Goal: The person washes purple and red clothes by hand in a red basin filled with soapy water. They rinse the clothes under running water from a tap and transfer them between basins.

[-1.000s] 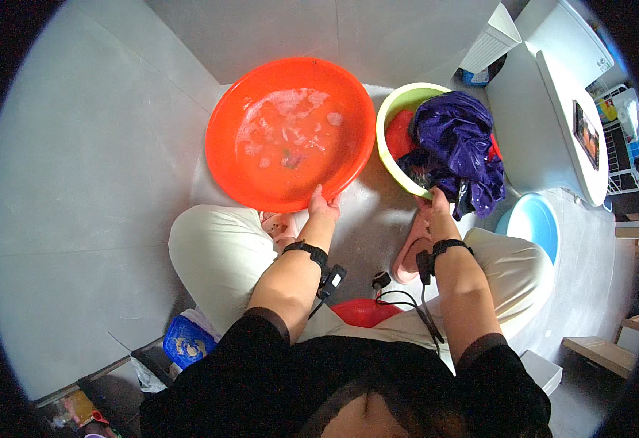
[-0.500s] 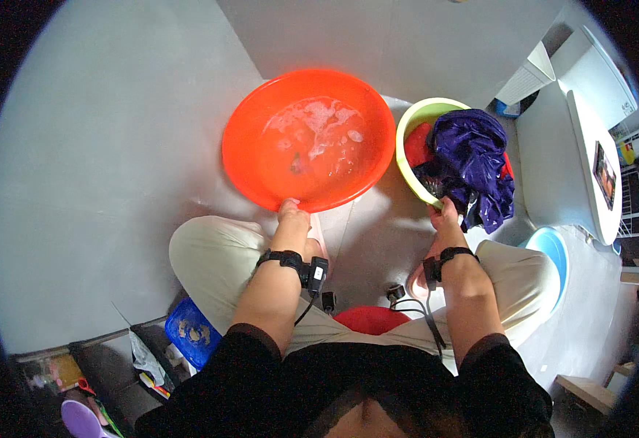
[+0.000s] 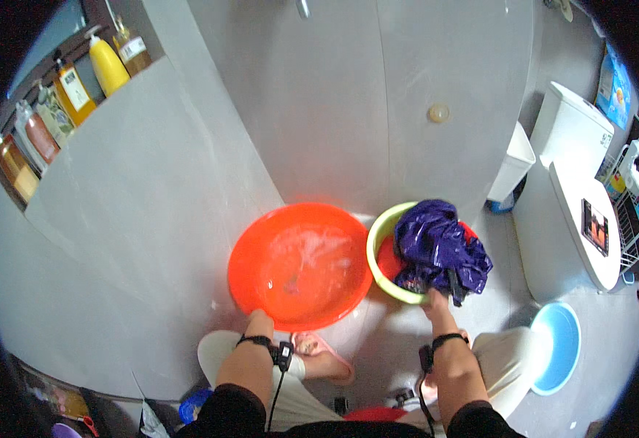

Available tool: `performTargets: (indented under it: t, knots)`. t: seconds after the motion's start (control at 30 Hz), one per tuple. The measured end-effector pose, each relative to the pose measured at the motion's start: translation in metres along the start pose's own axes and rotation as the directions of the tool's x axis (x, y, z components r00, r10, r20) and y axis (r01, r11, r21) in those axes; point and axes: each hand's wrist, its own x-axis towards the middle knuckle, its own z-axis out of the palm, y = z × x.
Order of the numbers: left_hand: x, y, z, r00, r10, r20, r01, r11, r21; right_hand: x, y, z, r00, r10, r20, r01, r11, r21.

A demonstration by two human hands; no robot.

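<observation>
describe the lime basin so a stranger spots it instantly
Start from the white toilet on the right. Left of it, by the person's right hand, sits the lime basin, just right of the orange basin. Unlike that one, it has a yellow-green rim and is heaped with glossy purple fabric.

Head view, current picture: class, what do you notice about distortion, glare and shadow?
In the head view, black corners frame a rounded image and the left wall's lower edge curves; also in the head view, glints speckle the dark purple fabric, a pale highlight brightens the light blue basin, and soft shadow darkens the floor between the legs.
</observation>
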Motion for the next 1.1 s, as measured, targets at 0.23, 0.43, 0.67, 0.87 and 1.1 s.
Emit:
performTargets:
  t: [0.23, 0.43, 0.67, 0.87, 1.1]
  knots:
    - [-0.017, -0.011, -0.008, 0.999, 0.012, 0.037, -0.023, 0.953, 0.301, 0.054, 0.004, -0.022, 0.985, 0.045, 0.169, -0.034, 0.997, -0.063]
    - [-0.016, 0.012, -0.009, 0.997, 0.062, 0.038, -0.072, 0.839, 0.54, 0.073, 0.02, -0.025, 0.993, 0.048, 0.112, -0.035, 0.993, -0.115]
    - [-0.028, 0.032, 0.002, 0.991, 0.066, -0.116, -0.053, 0.992, 0.116, 0.006, 0.042, 0.015, 0.987, -0.05, 0.15, 0.053, 0.998, -0.016]
    - [-0.028, 0.012, 0.038, 0.994, -0.106, 0.036, 0.112, 0.947, -0.301, -0.024, 0.062, 0.048, 0.975, -0.03, 0.222, -0.021, 0.975, 0.223]
    - [0.002, 0.012, 0.05, 0.966, -0.258, 0.013, 0.026, 0.045, -0.999, -0.025, 0.035, 0.038, 0.994, -0.073, 0.081, 0.071, 0.997, 0.036]
